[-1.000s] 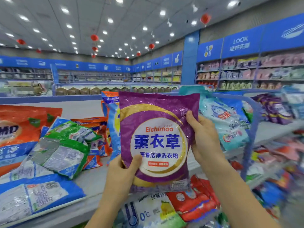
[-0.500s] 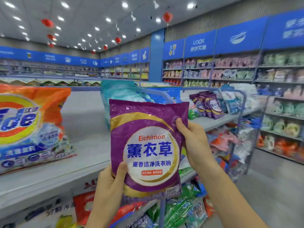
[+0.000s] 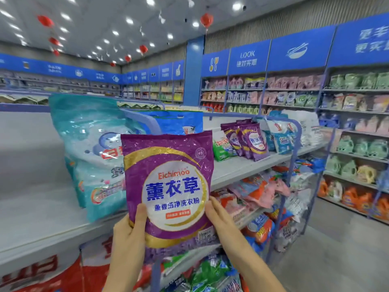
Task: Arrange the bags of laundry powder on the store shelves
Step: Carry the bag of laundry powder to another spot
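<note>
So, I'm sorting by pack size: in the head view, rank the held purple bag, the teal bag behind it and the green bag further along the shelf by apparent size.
1. teal bag
2. purple Eichimoo bag, though nearest the camera
3. green bag, farther off, so its true size is unsure

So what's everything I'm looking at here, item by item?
held bag: one, purple with gold ring, upright at centre front
teal bag: one, pale teal, standing on the top shelf behind it
blue bag: one, blue, further back, mostly hidden
shelved purple bags: about three, purple, further right on that shelf
green bag: one, green and white, just left of those
top shelf: one, grey, across left and centre
lower bags: many, red, pink, orange, shelf below
wall shelves: long run, blue frames, right wall
lanterns: several, red, hanging from ceiling
left hand: one, grips the held bag's lower left
right hand: one, holds its lower right edge
</note>
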### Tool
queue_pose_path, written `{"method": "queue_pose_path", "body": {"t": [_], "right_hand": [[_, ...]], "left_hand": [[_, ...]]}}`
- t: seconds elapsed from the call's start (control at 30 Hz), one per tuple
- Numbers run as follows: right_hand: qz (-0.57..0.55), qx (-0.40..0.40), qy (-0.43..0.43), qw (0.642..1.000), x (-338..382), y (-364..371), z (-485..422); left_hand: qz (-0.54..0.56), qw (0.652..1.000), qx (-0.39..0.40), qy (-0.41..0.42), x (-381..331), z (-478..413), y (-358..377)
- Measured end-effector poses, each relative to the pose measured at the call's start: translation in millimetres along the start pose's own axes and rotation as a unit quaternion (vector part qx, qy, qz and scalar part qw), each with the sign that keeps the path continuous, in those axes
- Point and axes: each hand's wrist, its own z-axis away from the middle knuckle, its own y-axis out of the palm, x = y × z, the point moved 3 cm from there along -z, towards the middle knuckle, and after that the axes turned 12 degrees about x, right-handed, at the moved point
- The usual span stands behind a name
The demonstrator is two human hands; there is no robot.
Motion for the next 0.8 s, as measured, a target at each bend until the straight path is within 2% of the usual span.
{"method": "queue_pose_path", "body": {"t": [0.33, 0.6, 0.8], "right_hand": [[-0.013, -0.057, 0.015, 0.998, -35, -163, -117], [-0.056, -0.072, -0.031, 0.995, -61, -287, -174], [-0.095, -0.072, -0.024, 0.993, -96, -394, -219]], "left_hand": [[0.016, 0.999, 0.036, 0.013, 50, -121, 138], [0.016, 0.995, 0.084, -0.049, 92, -203, 251], [0.021, 0.992, 0.112, -0.061, 128, -248, 345]]}}
